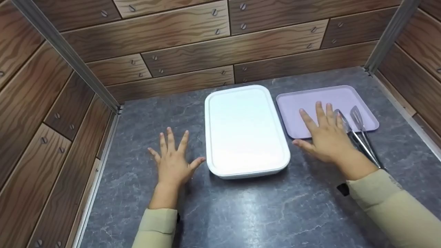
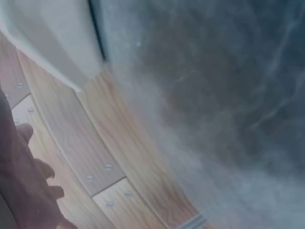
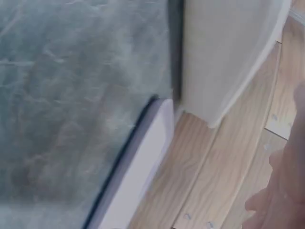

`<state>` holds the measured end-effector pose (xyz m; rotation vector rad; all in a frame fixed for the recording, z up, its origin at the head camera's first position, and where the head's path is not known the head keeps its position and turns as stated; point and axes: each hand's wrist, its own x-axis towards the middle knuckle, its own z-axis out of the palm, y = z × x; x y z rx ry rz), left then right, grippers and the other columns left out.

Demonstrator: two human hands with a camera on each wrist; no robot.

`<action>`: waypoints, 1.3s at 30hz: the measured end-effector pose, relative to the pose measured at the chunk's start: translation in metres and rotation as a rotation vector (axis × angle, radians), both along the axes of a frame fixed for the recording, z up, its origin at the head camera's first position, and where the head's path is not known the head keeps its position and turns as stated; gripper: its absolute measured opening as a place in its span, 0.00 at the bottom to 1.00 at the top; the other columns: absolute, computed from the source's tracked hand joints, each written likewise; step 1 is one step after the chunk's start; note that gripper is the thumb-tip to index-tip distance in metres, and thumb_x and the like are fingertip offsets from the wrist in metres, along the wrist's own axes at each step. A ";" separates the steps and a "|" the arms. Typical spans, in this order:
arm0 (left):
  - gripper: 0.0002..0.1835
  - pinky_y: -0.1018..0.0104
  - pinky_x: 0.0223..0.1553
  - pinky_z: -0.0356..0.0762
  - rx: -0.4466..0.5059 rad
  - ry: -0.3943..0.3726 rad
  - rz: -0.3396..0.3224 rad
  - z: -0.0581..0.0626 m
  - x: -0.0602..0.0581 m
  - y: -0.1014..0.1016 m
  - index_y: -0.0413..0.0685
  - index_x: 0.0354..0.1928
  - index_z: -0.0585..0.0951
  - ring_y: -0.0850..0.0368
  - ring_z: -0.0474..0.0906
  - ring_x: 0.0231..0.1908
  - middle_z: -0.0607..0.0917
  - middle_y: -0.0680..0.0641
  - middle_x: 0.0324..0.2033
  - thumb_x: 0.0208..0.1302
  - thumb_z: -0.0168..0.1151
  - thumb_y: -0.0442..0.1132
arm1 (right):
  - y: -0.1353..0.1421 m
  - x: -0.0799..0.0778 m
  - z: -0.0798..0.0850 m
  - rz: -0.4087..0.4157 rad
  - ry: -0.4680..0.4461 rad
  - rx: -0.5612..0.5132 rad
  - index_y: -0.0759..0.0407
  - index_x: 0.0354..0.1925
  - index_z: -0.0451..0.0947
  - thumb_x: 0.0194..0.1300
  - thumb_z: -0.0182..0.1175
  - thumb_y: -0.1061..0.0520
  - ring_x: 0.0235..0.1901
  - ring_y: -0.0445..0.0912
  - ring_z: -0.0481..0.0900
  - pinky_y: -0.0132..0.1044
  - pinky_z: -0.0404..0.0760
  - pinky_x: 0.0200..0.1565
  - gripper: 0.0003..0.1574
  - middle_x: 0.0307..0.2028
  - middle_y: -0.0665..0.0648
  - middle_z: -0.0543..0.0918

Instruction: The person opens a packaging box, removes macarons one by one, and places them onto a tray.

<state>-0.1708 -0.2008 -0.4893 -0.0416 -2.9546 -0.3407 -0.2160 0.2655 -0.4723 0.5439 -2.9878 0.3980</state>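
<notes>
A white lidded container point(image 1: 246, 131) stands in the middle of the dark marbled table. To its left, my left hand point(image 1: 173, 167) is spread with straight fingers, its thumb tip close beside the container's edge in the head view. My right hand point(image 1: 329, 141) is also spread, palm down, and overlaps the near part of a lilac tray point(image 1: 310, 98). Both hands hold nothing. Metal tongs point(image 1: 363, 143) and a slotted spatula point(image 1: 357, 117) lie with their heads on the tray and their handles over its near edge, partly hidden by the right hand and forearm.
Wood-patterned panels point(image 1: 186, 41) wall the table at the back and both sides, with metal posts point(image 1: 65, 51) at the corners. In the right wrist view the tray's edge point(image 3: 138, 167) lies near the container's side point(image 3: 224, 52).
</notes>
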 end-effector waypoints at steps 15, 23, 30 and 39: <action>0.79 0.39 0.77 0.54 0.774 -0.319 -0.044 -0.017 0.026 0.056 0.33 0.84 0.40 0.31 0.51 0.79 0.51 0.27 0.80 0.47 0.88 0.57 | -0.035 0.014 -0.036 0.137 -0.314 -0.456 0.79 0.80 0.32 0.38 0.91 0.43 0.77 0.78 0.44 0.70 0.46 0.75 0.98 0.78 0.85 0.42; 0.66 0.41 0.77 0.56 0.958 -0.230 -0.104 -0.026 0.023 0.082 0.39 0.84 0.51 0.37 0.58 0.78 0.61 0.34 0.80 0.52 0.86 0.45 | -0.035 0.019 -0.042 0.203 -0.283 -0.645 0.68 0.84 0.41 0.43 0.89 0.53 0.76 0.72 0.57 0.67 0.50 0.75 0.87 0.80 0.75 0.54; 0.69 0.42 0.77 0.54 0.965 -0.225 -0.175 -0.021 0.017 0.107 0.44 0.86 0.45 0.39 0.56 0.79 0.59 0.36 0.81 0.54 0.85 0.49 | -0.020 0.027 -0.040 0.176 -0.226 -0.764 0.62 0.85 0.46 0.45 0.88 0.57 0.76 0.64 0.58 0.51 0.53 0.77 0.82 0.80 0.68 0.59; 0.57 0.41 0.77 0.56 0.955 -0.148 -0.123 -0.022 0.021 0.119 0.42 0.85 0.48 0.37 0.57 0.79 0.59 0.35 0.81 0.67 0.72 0.54 | -0.022 0.033 -0.035 0.106 -0.262 -0.778 0.66 0.84 0.46 0.53 0.83 0.58 0.76 0.67 0.59 0.67 0.54 0.74 0.75 0.79 0.73 0.60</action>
